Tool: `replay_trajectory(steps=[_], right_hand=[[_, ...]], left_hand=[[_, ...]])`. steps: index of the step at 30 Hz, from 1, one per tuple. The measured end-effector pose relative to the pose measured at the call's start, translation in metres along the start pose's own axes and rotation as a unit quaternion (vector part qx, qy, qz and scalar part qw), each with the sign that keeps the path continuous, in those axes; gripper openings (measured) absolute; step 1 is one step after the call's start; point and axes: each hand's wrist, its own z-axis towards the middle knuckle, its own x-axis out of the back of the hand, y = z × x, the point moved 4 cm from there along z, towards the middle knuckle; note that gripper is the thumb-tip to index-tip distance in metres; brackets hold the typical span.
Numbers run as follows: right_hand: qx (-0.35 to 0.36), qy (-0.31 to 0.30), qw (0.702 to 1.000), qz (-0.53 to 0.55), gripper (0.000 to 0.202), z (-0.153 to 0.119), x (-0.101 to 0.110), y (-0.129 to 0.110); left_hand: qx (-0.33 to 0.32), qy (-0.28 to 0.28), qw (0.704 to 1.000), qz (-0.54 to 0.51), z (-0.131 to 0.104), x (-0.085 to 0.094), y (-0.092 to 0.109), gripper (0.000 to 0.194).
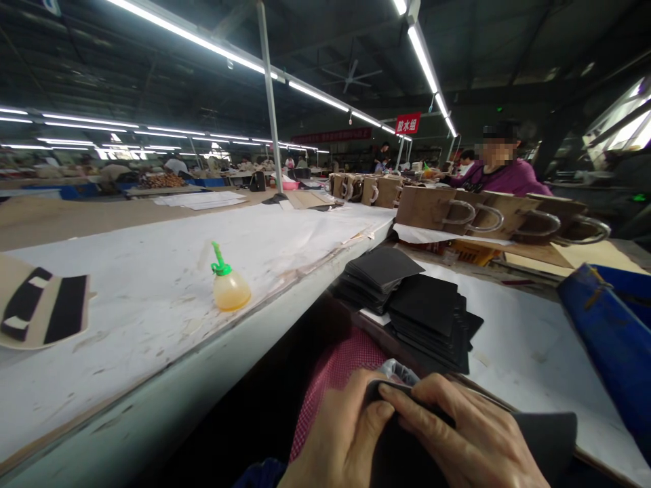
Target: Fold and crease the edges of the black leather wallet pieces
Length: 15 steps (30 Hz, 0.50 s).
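Note:
At the bottom of the head view both my hands grip one flat black piece (546, 437) of soft material. My left hand (338, 440) pinches its near edge with the thumb on top. My right hand (475, 437) lies over it, fingers curled onto the same edge. Under my hands shows a red mesh cloth (338, 369). Just beyond lie two stacks of black square pieces (424, 308) on the white-covered bench (513, 339).
A yellow squeeze bottle with a green nozzle (228, 285) stands on the long white table (152, 285) to the left. A beige and black cut part (41, 308) lies at far left. Brown boards with metal handles (483, 217) line the back; a person in purple (501, 176) sits behind them. A blue bin (610, 332) stands at right.

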Motion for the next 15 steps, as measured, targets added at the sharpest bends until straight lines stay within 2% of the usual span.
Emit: replay_trajectory(steps=[4, 6, 10, 15], right_hand=[[0.015, 0.043, 0.999, 0.006, 0.034, 0.007, 0.003, -0.002], [-0.010, 0.082, 0.997, 0.011, 0.026, 0.009, 0.007, -0.001], [-0.102, 0.169, 0.980, 0.023, 0.006, 0.005, 0.016, 0.006], [-0.144, 0.194, 0.969, 0.056, 0.007, 0.004, 0.016, 0.009]], left_hand=[[-0.080, 0.017, 0.997, 0.014, 0.008, 0.003, -0.001, 0.040], [-0.104, 0.045, 0.993, 0.014, 0.011, 0.008, -0.003, 0.038], [-0.094, 0.097, 0.991, 0.017, 0.013, 0.018, -0.011, 0.037], [-0.086, 0.118, 0.988, 0.043, 0.006, 0.019, -0.009, 0.042]])
